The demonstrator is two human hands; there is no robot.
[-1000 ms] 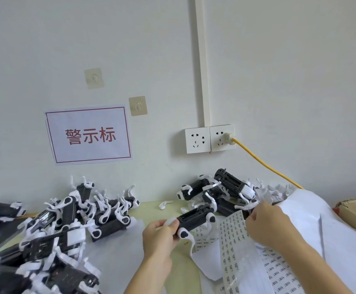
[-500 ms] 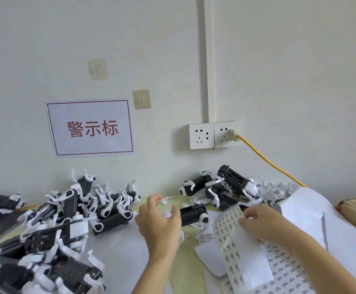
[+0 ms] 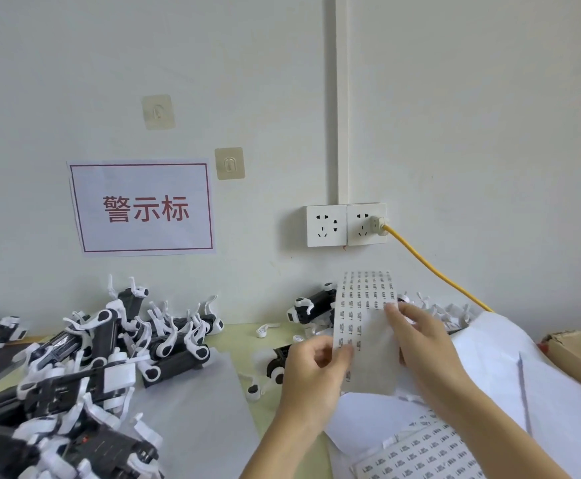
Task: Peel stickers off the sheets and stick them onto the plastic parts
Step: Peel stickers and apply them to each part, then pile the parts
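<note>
Heaped on the left of the counter [image 3: 240,344]: black-and-white plastic parts [image 3: 85,368], within easy reach for labelling; a smaller heap [image 3: 311,305] against the wall. Taped to the wall, a red-bordered sign [image 3: 142,207] reading "警示标". Raised upright before the eyes, a sticker sheet [image 3: 365,326], probably for picking the next sticker; print too small to read. Pinching its right edge, right hand [image 3: 420,344]; pinching at the left edge, left hand [image 3: 311,371], thumb and forefinger closed on a sticker or the sheet's edge. Lying flat below, another sheet [image 3: 420,458].
</note>
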